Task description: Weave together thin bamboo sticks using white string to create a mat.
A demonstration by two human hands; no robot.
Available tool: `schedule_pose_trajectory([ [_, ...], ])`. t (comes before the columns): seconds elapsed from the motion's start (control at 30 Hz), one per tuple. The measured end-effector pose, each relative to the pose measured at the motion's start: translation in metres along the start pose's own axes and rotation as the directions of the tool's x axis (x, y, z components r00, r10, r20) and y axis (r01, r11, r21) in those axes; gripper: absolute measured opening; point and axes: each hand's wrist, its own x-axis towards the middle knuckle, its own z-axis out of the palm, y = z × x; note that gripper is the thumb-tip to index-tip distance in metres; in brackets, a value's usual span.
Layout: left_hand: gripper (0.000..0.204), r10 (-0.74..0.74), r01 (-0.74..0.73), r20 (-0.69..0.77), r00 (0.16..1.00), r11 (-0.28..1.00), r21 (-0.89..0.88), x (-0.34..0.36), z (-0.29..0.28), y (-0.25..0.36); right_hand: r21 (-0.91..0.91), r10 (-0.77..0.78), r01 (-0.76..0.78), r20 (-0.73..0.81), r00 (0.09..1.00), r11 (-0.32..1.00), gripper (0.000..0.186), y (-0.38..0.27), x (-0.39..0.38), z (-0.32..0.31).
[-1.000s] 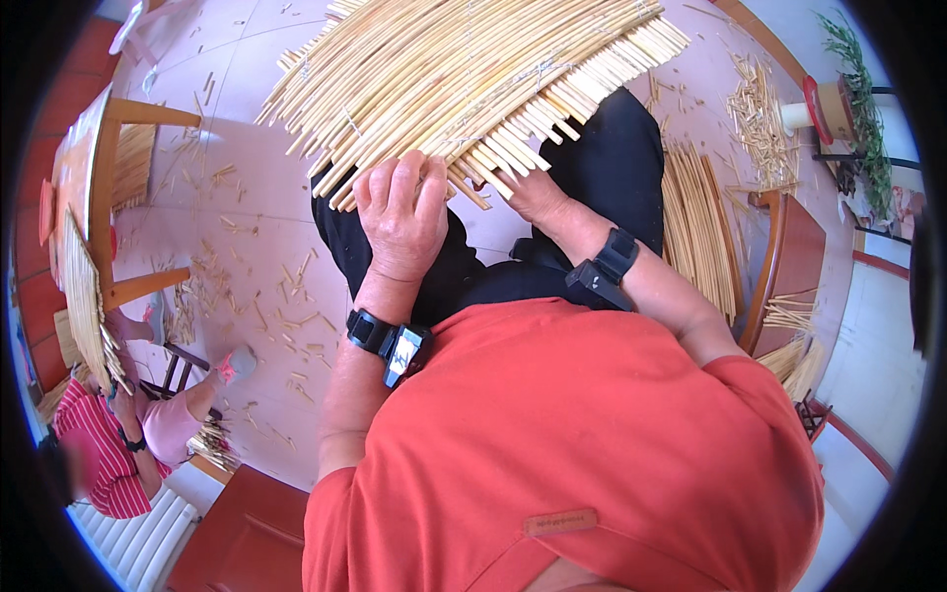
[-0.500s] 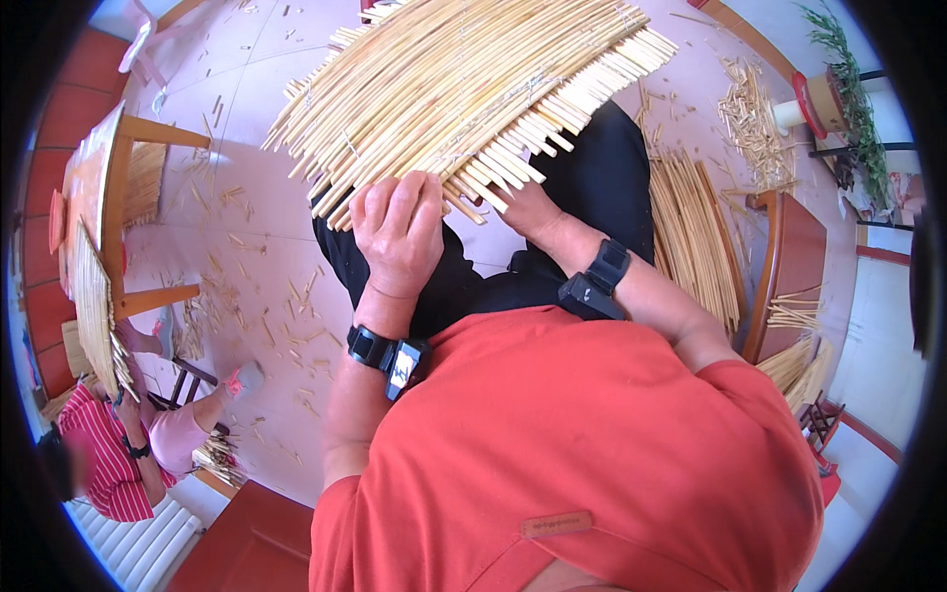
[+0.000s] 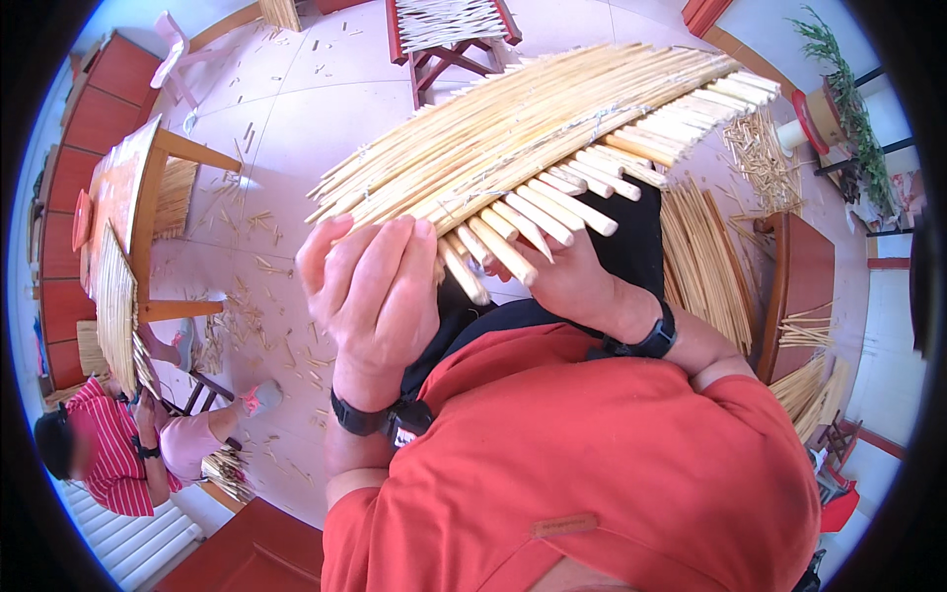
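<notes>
A mat of pale yellow stalks [image 3: 513, 148], bound in rows with thin string, is raised and tilted in front of my chest. My left hand [image 3: 370, 291] grips its near left corner, fingers bent over the edge stalks. Beneath the uneven cut ends on the right side is my right hand [image 3: 580, 286], holding the mat from below; its fingers are mostly hidden by the stalks. Each of my wrists wears a black band.
Left, a person in a striped shirt [image 3: 109, 444] handles another stalk mat [image 3: 116, 306] beside a wooden table [image 3: 148, 237]. A folding stool [image 3: 454, 39] stands ahead. Bundled stalks [image 3: 705, 266] lie by a wooden chair [image 3: 804, 286] at right. Cut scraps litter the floor [image 3: 286, 197].
The mat has come up closer to me, its far end shifting right, which uncovers the stool ahead. Both hands have risen with it, still holding on.
</notes>
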Motion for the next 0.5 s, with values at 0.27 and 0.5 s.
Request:
schedule_pose_trajectory([
  [0.27,0.021,0.011,-0.004,0.102,0.995,0.998,-0.062,-0.035,0.071,-0.021,0.240,0.477,-0.441,-0.116,0.871,0.865,0.013,0.077,-0.001,-0.009],
  [0.5,0.023,-0.075,0.073,0.216,0.974,0.997,0.019,-0.042,0.089,-0.021,0.348,0.535,-0.461,-0.157,0.830,0.817,0.009,0.109,0.008,-0.012],
])
